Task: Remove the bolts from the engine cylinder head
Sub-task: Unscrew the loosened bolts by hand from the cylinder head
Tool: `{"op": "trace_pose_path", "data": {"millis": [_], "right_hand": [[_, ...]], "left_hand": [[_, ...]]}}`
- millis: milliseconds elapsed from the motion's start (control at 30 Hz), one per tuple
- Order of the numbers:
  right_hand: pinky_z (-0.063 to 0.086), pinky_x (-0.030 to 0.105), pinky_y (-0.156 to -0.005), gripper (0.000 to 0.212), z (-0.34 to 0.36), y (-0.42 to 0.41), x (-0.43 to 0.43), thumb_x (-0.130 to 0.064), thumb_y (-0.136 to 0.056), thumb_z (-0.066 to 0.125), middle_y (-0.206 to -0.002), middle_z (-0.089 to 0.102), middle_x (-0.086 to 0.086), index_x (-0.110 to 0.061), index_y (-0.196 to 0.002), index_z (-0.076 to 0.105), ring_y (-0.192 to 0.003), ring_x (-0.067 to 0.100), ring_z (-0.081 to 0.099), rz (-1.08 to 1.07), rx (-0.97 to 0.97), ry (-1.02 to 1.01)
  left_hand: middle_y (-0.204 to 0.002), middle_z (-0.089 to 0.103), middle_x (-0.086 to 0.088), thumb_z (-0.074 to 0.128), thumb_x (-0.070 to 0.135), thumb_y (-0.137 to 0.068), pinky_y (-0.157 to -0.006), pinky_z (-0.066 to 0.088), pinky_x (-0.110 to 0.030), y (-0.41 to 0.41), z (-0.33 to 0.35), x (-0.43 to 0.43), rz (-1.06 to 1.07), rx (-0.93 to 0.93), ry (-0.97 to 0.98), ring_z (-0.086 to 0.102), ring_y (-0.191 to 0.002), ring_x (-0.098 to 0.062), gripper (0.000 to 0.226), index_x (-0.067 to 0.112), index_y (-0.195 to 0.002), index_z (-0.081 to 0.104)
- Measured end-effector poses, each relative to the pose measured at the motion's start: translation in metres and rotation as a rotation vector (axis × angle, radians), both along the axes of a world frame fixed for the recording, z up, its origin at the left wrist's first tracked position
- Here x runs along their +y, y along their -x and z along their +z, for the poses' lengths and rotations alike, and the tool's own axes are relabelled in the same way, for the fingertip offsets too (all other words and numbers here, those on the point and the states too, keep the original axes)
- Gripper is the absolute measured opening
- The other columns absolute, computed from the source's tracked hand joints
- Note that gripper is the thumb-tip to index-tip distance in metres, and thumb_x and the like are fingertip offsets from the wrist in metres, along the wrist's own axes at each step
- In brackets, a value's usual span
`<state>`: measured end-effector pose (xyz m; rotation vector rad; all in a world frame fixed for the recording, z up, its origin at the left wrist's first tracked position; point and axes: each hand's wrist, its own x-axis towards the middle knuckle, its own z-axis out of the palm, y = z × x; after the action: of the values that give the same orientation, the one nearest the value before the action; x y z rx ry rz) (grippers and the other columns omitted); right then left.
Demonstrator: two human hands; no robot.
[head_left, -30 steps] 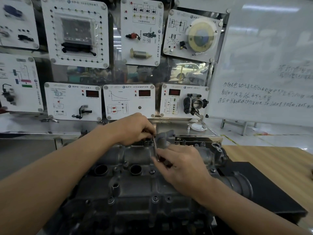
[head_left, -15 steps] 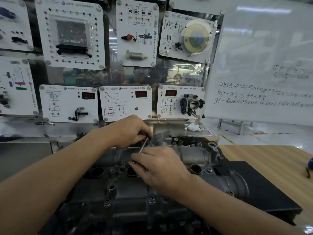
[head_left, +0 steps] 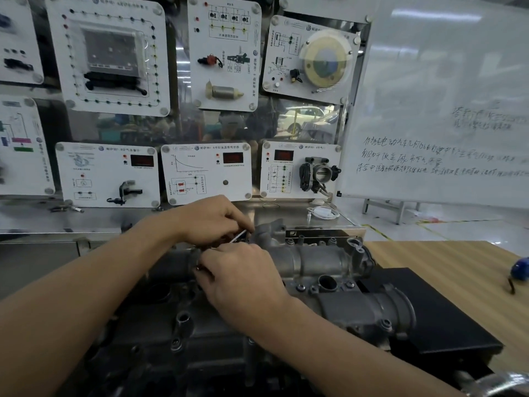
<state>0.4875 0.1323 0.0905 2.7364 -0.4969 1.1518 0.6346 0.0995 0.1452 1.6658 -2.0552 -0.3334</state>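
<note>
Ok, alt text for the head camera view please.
Both hands meet over a grey engine cylinder head, the left hand gripping a thin metal tool, the right hand beside it. Instrument panels and a whiteboard stand behind.

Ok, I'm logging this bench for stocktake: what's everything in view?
Grey metal engine cylinder head: one, grey, centre, on mat.
Thin silver metal tool: one, silver, between both hands.
Flat black mat: one, black, under head.
Light wooden table: one, tan, right.
White training panels: at least eight, white, across rear.
White handwritten whiteboard: one, white, rear right.
Rounded blue object: one, blue, table's right edge.
White coiled cable: one, white, behind head.
Left hand: fingers curled on tool's upper end.
Right hand: fingers curled at tool's lower end.
</note>
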Motion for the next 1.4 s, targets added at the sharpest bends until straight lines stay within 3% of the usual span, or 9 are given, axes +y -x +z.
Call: {"op": "trace_pose_path", "data": {"millis": [133,200,333,567,733,900,1033,1300,1400], "right_hand": [[0.039,0.033,-0.052,0.020,-0.002,0.005,0.004,-0.026,-0.088,0.066,-0.070,0.066,0.007,-0.010,-0.078,0.067,-0.060,0.031,0.061,-0.017,-0.023,-0.023],[0.035,0.029,-0.052,0.019,-0.002,0.007,0.005,-0.028,-0.086,0.068,-0.068,0.065,0.004,-0.012,-0.077,0.067,-0.059,0.028,0.060,-0.032,-0.031,-0.043],[0.040,0.032,-0.053,0.020,-0.002,0.008,0.004,-0.030,-0.089,0.065,-0.070,0.066,0.005,-0.012,-0.080,0.068,-0.061,0.028,0.060,-0.025,-0.002,-0.069],[0.035,0.032,-0.059,0.023,-0.001,0.003,0.001,-0.037,-0.090,0.060,-0.087,0.068,0.008,-0.016,-0.098,0.068,-0.079,0.033,0.062,-0.021,0.096,-0.158],[0.045,0.035,-0.063,0.025,-0.002,0.002,-0.002,-0.038,-0.090,0.060,-0.094,0.068,0.007,-0.019,-0.104,0.068,-0.084,0.031,0.062,-0.008,0.122,-0.185],[0.041,0.032,-0.056,0.023,-0.003,0.010,-0.002,-0.041,-0.087,0.061,-0.078,0.064,0.003,-0.018,-0.089,0.065,-0.067,0.027,0.057,-0.003,0.111,-0.154],[0.036,0.029,-0.054,0.022,-0.006,0.021,-0.004,-0.042,-0.084,0.060,-0.070,0.059,-0.003,-0.023,-0.073,0.055,-0.060,0.019,0.048,-0.038,0.061,-0.165],[0.049,0.036,-0.058,0.023,-0.007,0.031,-0.006,-0.038,-0.086,0.054,-0.072,0.059,-0.005,-0.018,-0.078,0.064,-0.067,0.018,0.055,-0.006,0.063,-0.217],[0.049,0.038,-0.060,0.024,-0.006,0.032,-0.008,-0.036,-0.087,0.054,-0.071,0.058,-0.004,-0.017,-0.076,0.062,-0.066,0.019,0.054,0.021,0.071,-0.225]], "left_hand": [[-0.084,0.078,0.007,0.058,0.031,-0.099,-0.065,0.053,-0.016,-0.001,-0.005,0.001,0.027,0.113,-0.043,0.068,-0.071,-0.002,0.026,0.021,-0.093,0.081],[-0.081,0.077,-0.001,0.061,0.038,-0.096,-0.061,0.049,-0.010,0.000,-0.009,0.000,0.034,0.086,-0.014,0.065,-0.067,-0.004,0.027,0.019,-0.089,0.080],[-0.077,0.077,0.009,0.068,0.031,-0.093,-0.053,0.041,-0.003,0.000,-0.011,-0.003,0.106,0.175,0.012,0.063,-0.062,0.008,0.018,0.023,-0.086,0.082],[-0.069,0.075,0.015,0.070,0.029,-0.092,-0.054,0.042,-0.007,-0.001,-0.011,-0.004,0.152,0.266,-0.050,0.062,-0.058,0.010,0.012,0.027,-0.088,0.082],[-0.073,0.075,0.018,0.071,0.032,-0.091,-0.053,0.042,-0.004,0.000,-0.011,-0.002,0.173,0.265,-0.044,0.063,-0.063,0.012,0.012,0.031,-0.084,0.081],[-0.081,0.078,0.014,0.071,0.031,-0.091,-0.055,0.044,-0.002,0.001,-0.013,-0.002,0.174,0.282,-0.028,0.069,-0.074,0.005,0.012,0.028,-0.086,0.082],[-0.078,0.078,0.013,0.071,0.030,-0.091,-0.054,0.044,-0.002,0.001,-0.014,-0.004,0.176,0.277,-0.022,0.067,-0.067,0.007,0.014,0.027,-0.084,0.082],[-0.075,0.077,0.012,0.070,0.031,-0.091,-0.053,0.043,-0.004,0.004,-0.015,-0.002,0.176,0.276,-0.009,0.065,-0.063,0.007,0.017,0.028,-0.079,0.082],[-0.079,0.077,0.015,0.069,0.035,-0.091,-0.061,0.049,-0.010,0.004,-0.015,-0.002,0.187,0.248,-0.004,0.069,-0.073,0.001,0.018,0.031,-0.079,0.081]]}}
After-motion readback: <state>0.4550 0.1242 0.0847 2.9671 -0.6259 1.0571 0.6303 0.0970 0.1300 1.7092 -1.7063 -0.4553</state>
